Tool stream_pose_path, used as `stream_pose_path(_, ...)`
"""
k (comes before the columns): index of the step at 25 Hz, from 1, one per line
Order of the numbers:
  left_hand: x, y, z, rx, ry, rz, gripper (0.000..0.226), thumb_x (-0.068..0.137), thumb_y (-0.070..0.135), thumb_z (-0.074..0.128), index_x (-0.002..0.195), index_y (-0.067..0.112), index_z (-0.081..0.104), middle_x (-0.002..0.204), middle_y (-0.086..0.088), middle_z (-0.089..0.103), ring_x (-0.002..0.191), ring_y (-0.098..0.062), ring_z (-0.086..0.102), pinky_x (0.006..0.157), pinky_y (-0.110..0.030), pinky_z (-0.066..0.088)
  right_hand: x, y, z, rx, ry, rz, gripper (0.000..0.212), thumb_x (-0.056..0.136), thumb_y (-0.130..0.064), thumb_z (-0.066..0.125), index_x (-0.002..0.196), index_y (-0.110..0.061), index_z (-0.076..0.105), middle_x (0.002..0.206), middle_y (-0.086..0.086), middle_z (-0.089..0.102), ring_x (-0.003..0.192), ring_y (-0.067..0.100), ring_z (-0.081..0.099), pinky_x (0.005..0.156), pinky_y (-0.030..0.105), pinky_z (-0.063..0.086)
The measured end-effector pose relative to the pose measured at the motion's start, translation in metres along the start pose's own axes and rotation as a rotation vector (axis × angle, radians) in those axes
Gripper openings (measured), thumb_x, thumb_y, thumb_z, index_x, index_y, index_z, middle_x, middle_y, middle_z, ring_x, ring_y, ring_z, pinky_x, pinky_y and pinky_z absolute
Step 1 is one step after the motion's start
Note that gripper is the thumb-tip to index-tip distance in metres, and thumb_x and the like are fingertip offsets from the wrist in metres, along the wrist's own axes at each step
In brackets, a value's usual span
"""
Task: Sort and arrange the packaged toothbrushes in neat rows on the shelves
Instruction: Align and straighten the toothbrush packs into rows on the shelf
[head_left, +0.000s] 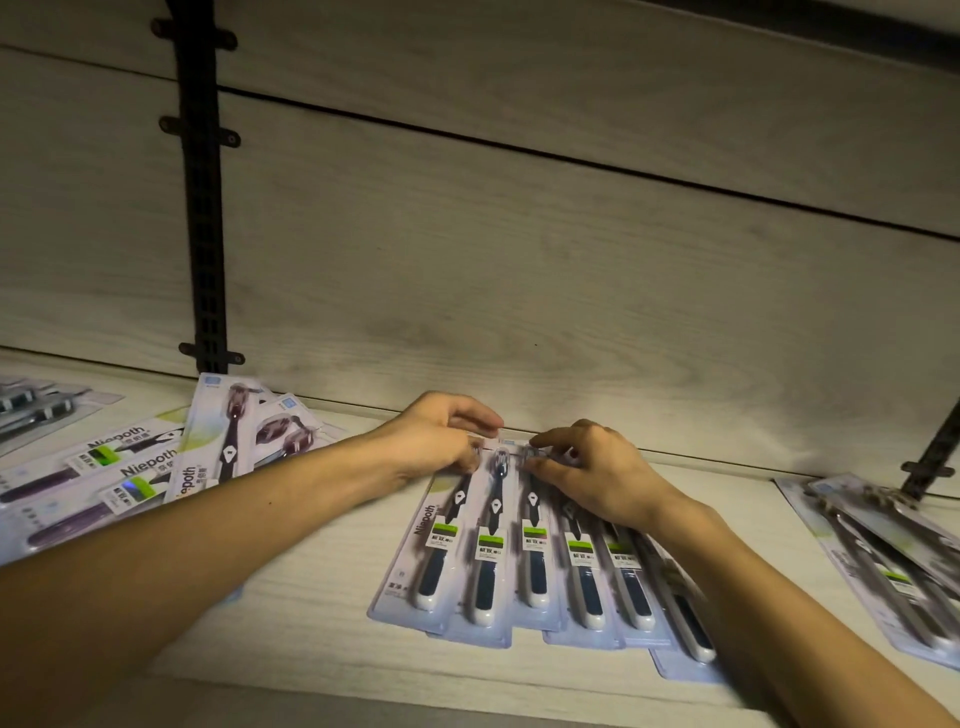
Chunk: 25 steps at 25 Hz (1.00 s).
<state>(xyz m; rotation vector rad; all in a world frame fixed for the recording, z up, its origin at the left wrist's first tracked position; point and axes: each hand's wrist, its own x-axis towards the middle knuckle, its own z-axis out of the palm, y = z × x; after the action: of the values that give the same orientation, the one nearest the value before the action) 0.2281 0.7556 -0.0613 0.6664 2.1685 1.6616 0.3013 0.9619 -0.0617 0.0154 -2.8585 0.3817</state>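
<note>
A row of several overlapping toothbrush packs (535, 571) with dark blue handles lies on the pale wooden shelf (311, 613), fanned side by side. My left hand (441, 436) rests at the top left of the row, its curled fingers pinching the upper edge of a pack. My right hand (587, 473) lies on the tops of the packs further right, its fingers curled on their upper ends. Both forearms reach in from the bottom corners.
A loose heap of purple-handled packs (156, 467) lies at the left, some leaning on the back wall. More packs (893, 561) lie at the right edge. Black slotted uprights (205, 208) run up the back panel. Another grey pack (31, 405) sits far left.
</note>
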Motion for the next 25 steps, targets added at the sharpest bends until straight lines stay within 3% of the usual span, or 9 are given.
stream_pose_path(4, -0.004, 0.002, -0.001, -0.067, -0.004, -0.028, 0.053, 0.081, -0.027, 0.052, 0.12, 0.005, 0.066, 0.115, -0.011, 0.072, 0.095, -0.019, 0.069, 0.068, -0.027, 0.062, -0.001, -0.003, -0.004, -0.052, -0.002, -0.016, 0.045, 0.091, -0.06, 0.057, 0.124, -0.032, 0.068, 0.111, -0.003, 0.067, 0.096, 0.016, 0.062, 0.084, 0.033, 0.052)
stream_pose_path(9, -0.005, 0.005, -0.002, -0.026, -0.017, -0.044, 0.045, 0.085, -0.015, 0.062, 0.12, 0.012, 0.067, 0.116, -0.003, 0.07, 0.099, -0.019, 0.071, 0.068, -0.026, 0.062, -0.001, -0.002, -0.01, 0.019, -0.046, 0.017, 0.044, 0.085, -0.064, 0.064, 0.116, -0.034, 0.072, 0.099, -0.01, 0.072, 0.086, 0.009, 0.065, 0.081, 0.031, 0.055)
stream_pose_path(11, -0.006, 0.001, -0.002, 0.208, 0.033, 0.096, 0.036, 0.084, 0.003, 0.071, 0.114, 0.022, 0.069, 0.11, 0.004, 0.072, 0.096, -0.013, 0.07, 0.077, -0.031, 0.061, -0.002, -0.002, -0.012, 0.045, -0.07, 0.008, 0.044, 0.082, -0.065, 0.066, 0.113, -0.034, 0.074, 0.095, -0.013, 0.072, 0.084, 0.006, 0.065, 0.079, 0.031, 0.055)
stream_pose_path(14, -0.013, 0.0, 0.001, 0.87, 0.164, 0.365, 0.033, 0.085, 0.031, 0.071, 0.119, 0.033, 0.068, 0.116, 0.016, 0.069, 0.105, -0.005, 0.062, 0.089, -0.029, 0.05, -0.004, -0.005, -0.012, 0.066, -0.069, -0.011, 0.044, 0.085, -0.063, 0.063, 0.113, -0.032, 0.074, 0.098, -0.012, 0.072, 0.086, 0.007, 0.066, 0.083, 0.035, 0.057)
stream_pose_path(17, -0.019, 0.009, 0.0, 0.909, 0.155, 0.395, 0.035, 0.09, 0.044, 0.063, 0.124, 0.035, 0.065, 0.127, 0.015, 0.065, 0.113, -0.007, 0.057, 0.093, -0.034, 0.049, -0.005, -0.007, -0.014, 0.02, -0.027, 0.003, 0.05, 0.085, -0.069, 0.058, 0.117, -0.032, 0.071, 0.102, -0.011, 0.071, 0.09, 0.01, 0.064, 0.083, 0.037, 0.057)
stream_pose_path(21, -0.02, 0.009, -0.002, 0.989, -0.067, 0.338, 0.057, 0.087, 0.066, 0.059, 0.136, 0.037, 0.055, 0.138, 0.016, 0.057, 0.124, -0.01, 0.053, 0.102, -0.04, 0.046, -0.006, 0.001, -0.024, -0.034, -0.121, 0.089, 0.057, 0.08, -0.077, 0.056, 0.11, -0.032, 0.074, 0.104, -0.008, 0.071, 0.093, 0.015, 0.063, 0.082, 0.034, 0.053)
stream_pose_path(25, -0.024, 0.009, 0.005, 1.13, -0.118, 0.337, 0.056, 0.091, 0.064, 0.053, 0.14, 0.037, 0.05, 0.138, 0.014, 0.058, 0.124, -0.014, 0.054, 0.101, -0.04, 0.047, -0.008, 0.004, -0.025, 0.019, -0.179, 0.106, 0.057, 0.081, -0.076, 0.058, 0.111, -0.03, 0.074, 0.104, -0.006, 0.07, 0.096, 0.018, 0.064, 0.087, 0.037, 0.054)
